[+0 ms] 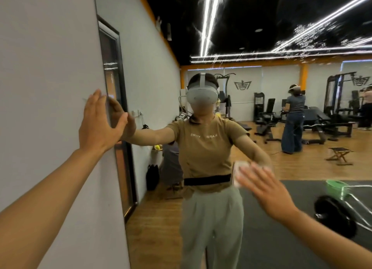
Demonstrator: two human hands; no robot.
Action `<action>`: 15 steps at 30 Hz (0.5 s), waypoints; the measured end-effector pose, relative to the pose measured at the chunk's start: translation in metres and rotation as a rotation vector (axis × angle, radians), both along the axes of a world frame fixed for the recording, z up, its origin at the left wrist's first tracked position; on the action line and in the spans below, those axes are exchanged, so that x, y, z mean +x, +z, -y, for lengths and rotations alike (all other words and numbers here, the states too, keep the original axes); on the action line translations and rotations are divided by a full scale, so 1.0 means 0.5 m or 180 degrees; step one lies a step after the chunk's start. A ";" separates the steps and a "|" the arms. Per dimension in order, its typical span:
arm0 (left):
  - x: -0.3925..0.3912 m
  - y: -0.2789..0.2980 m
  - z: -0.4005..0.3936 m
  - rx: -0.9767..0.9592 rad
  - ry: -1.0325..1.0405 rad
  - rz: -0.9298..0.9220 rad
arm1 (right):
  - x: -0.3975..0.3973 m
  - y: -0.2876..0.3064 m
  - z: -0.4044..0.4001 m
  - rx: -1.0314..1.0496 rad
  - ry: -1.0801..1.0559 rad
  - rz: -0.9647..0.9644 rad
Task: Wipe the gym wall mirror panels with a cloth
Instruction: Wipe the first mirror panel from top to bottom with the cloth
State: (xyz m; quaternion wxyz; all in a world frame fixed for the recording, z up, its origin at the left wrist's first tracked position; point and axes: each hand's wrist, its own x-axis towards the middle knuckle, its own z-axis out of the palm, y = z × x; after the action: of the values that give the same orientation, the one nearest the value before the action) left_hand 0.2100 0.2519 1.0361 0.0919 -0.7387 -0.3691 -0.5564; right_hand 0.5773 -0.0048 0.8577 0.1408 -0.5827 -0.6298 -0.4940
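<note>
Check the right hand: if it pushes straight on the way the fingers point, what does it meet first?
The right hand already presses a white cloth flat on the mirror. Fingers point up-left along the glass, so it likely just slides; nothing visibly blocks it.

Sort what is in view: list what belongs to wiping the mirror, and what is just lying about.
Belongs to the job:
- mirror
- white cloth, pressed flat against the glass
- right hand, on the cloth
- left hand, flat on the glass

Just lying about (seen in the reflection):
- green basket
- black weight plate
- folding stool
- black bag
</note>
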 end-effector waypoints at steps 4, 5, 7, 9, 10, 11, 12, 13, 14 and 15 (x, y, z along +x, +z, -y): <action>0.004 -0.003 -0.002 -0.0040 0.0025 -0.0001 | -0.022 0.260 -0.038 0.1126 0.0097 -0.0931; 0.005 -0.002 -0.004 -0.0052 0.0027 -0.0006 | -0.027 0.315 -0.042 0.1338 0.0104 -0.1165; 0.006 -0.003 -0.005 -0.0083 0.0033 -0.0010 | -0.033 0.378 -0.046 0.1615 0.0158 -0.1483; 0.007 -0.003 -0.005 -0.0095 0.0029 0.0001 | -0.035 0.361 -0.050 0.1719 0.0189 -0.1514; 0.007 -0.003 -0.004 -0.0102 0.0018 0.0008 | -0.036 0.324 -0.050 0.1718 0.0185 -0.1457; 0.007 -0.003 -0.002 -0.0100 0.0010 0.0010 | -0.036 0.269 -0.049 0.1691 0.0184 -0.1373; 0.007 -0.004 -0.001 -0.0097 0.0009 0.0007 | -0.034 0.202 -0.046 0.1621 0.0180 -0.1288; 0.008 -0.003 0.001 -0.0096 0.0015 0.0002 | -0.032 0.125 -0.042 0.1492 0.0172 -0.1234; 0.007 -0.003 0.002 -0.0097 0.0021 -0.0004 | -0.029 0.046 -0.034 0.1300 0.0148 -0.1195; 0.007 -0.004 0.003 -0.0098 0.0026 -0.0009 | -0.025 -0.032 -0.022 0.1061 0.0080 -0.1151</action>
State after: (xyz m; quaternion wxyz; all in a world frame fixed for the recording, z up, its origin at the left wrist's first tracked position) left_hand 0.2137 0.2504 1.0343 0.0833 -0.7394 -0.3805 -0.5492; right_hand 0.5647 0.0060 0.8417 0.3516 -0.6224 -0.5114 -0.4769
